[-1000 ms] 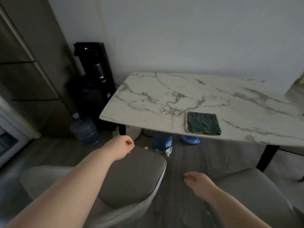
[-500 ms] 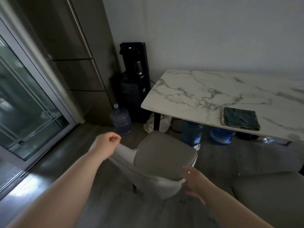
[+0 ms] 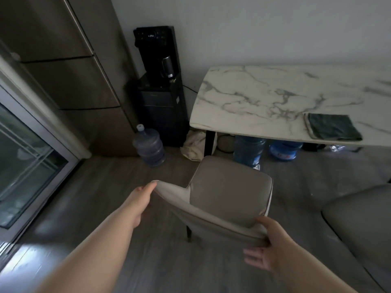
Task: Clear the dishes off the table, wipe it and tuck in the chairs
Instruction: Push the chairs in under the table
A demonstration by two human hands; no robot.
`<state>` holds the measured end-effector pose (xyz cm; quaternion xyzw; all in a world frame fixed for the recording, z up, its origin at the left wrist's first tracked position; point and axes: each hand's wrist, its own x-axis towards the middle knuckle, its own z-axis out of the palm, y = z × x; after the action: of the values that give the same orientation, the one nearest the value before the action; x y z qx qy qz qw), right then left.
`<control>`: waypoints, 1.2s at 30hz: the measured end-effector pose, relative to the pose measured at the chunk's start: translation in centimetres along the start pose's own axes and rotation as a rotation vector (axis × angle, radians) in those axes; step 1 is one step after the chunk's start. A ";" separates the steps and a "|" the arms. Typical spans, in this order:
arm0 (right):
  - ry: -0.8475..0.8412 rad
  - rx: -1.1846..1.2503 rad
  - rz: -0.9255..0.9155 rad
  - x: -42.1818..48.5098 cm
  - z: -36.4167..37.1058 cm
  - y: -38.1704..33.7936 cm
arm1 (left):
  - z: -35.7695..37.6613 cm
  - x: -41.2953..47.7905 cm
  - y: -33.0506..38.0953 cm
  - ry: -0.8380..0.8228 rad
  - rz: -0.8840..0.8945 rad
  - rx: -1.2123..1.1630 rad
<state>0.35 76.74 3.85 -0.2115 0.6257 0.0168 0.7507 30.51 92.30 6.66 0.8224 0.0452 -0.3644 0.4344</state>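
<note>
While the left hand [image 3: 141, 200] is closed on the backrest's left tip and the right hand [image 3: 269, 248] is clamped over its right end, thumb on top, the chair [image 3: 224, 193] is seen just short of the marble table [image 3: 254, 98], not yet tucked under. A folded dark cloth [image 3: 334, 126] is laid near the table's front edge.

No legible text, only blurred red marks on blue jug [image 3: 283, 150].

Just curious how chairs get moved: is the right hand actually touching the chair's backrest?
Touching. The head view shows the right hand holding the chair backrest: thumb over its top edge, fingers underneath.
</note>
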 end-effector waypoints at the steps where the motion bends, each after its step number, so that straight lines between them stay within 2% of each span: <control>1: -0.011 0.051 -0.008 0.0 0.2 0.1 | 0.3 0.4 0.1 -0.034 -0.005 -0.014; 9: -0.070 0.350 -0.056 -0.7 1.1 0.7 | 1.8 2.9 0.4 -0.133 -0.062 -0.120; 18: -0.028 0.360 -0.116 -1.2 -2.6 -2.1 | 4.3 0.0 0.9 -0.243 -0.033 -0.336; 29: 0.040 0.291 -0.177 -1.0 -8.3 -9.8 | 12.8 -2.3 3.0 -0.166 -0.045 -0.519; 36: 0.008 0.275 -0.219 -0.8 -11.7 -17.0 | 18.2 -3.1 6.8 -0.153 -0.037 -0.546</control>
<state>-5.85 57.47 8.14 -0.1740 0.5983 -0.1516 0.7673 20.74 75.27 6.75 0.6442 0.1237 -0.4076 0.6353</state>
